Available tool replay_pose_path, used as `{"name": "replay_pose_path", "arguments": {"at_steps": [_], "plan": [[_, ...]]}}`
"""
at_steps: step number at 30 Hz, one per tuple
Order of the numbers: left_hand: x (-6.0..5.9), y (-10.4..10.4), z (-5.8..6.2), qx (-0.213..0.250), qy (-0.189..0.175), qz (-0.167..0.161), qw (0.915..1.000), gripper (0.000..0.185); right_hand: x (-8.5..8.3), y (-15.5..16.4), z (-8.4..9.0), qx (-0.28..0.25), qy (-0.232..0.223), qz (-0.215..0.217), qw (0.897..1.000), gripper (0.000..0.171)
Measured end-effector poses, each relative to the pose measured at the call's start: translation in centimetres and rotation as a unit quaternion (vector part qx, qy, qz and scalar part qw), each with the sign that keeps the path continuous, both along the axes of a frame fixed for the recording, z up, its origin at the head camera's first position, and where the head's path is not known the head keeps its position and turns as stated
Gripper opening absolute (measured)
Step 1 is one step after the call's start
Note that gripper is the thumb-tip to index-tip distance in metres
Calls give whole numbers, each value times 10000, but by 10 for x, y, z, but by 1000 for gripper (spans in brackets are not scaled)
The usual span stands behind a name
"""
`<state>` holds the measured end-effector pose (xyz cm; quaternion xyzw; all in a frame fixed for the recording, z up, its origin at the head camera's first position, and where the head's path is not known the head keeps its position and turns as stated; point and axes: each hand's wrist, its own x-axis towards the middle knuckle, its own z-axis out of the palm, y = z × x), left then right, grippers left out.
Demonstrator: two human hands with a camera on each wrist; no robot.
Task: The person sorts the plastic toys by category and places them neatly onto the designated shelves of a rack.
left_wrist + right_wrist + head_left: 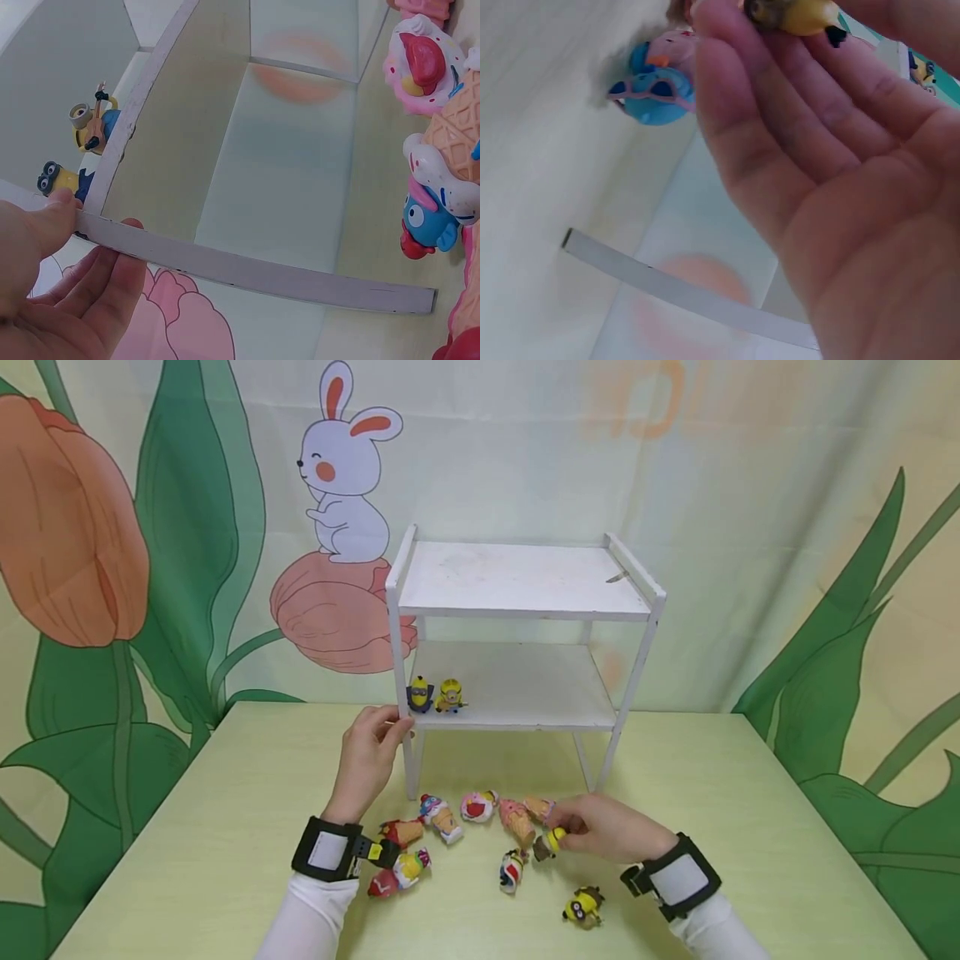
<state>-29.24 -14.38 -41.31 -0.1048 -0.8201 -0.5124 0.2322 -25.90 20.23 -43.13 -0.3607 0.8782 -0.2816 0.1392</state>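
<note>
My left hand [369,750] holds the left front post of the small white shelf [517,727], thumb on one side and fingers on the other, as the left wrist view shows. Two yellow minion figurines stand at the left end of the middle board: one in dark clothes [420,695], the other with a guitar [94,129]. Over the table, my right hand [611,827] pinches a yellow and brown minion figurine [550,843]; its far side is hidden. Another minion figurine [583,907] lies nearer the front.
Several ice-cream-cone figurines lie before the shelf, including a blue-topped one [441,818] and a pink one [516,821]. A red, white and black figurine [512,871] lies among them. The top board [510,577] overhangs the middle one. A printed curtain [510,460] hangs behind the table.
</note>
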Motion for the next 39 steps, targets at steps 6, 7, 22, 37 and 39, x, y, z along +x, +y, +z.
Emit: {"name": "replay_pose_path", "arguments": {"at_steps": [6,7,22,37,39], "plan": [[0,0,0,0,-28,4,10000,23,4,-2,10,-158,178,-43,9997,17],[0,0,0,2,-32,3,10000,23,4,-2,13,-162,224,-91,9996,18],[-1,1,-1,57,-30,11,10000,24,5,-7,60,-251,1335,-338,9901,10],[-1,2,-2,-19,-32,127,9999,23,-34,-60,147,-169,1997,-381,9790,10],[-1,3,-2,-9,-28,132,9999,23,-42,-68,153,-92,1911,-590,9798,13]]}}
